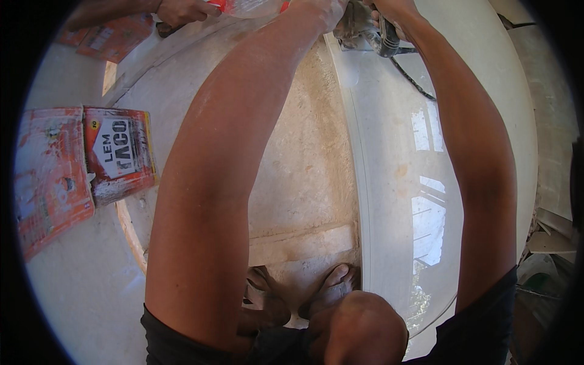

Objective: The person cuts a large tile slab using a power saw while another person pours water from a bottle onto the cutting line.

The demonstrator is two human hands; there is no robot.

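Note:
Both my arms stretch forward to the top edge of the head view. There my right hand [398,15] wraps its fingers round the dark handle of a dust-covered handheld power cutter [383,39]. My left hand [325,9] is right beside the cutter's grey front part; its fingers are cut off by the frame edge. The cutter stands at the far end of a large glossy pale tile [389,182], near its left long edge. From its handle a black cable [413,79] runs over the tile. A thin line follows that edge.
At the upper left another person's hand [182,11] is next to a clear bottle with red parts [243,7]. Orange-red cardboard boxes [121,152] lie on the left. Dusty floor [304,170] stretches between my feet and the cutter. Broken pieces [550,240] lie at the right.

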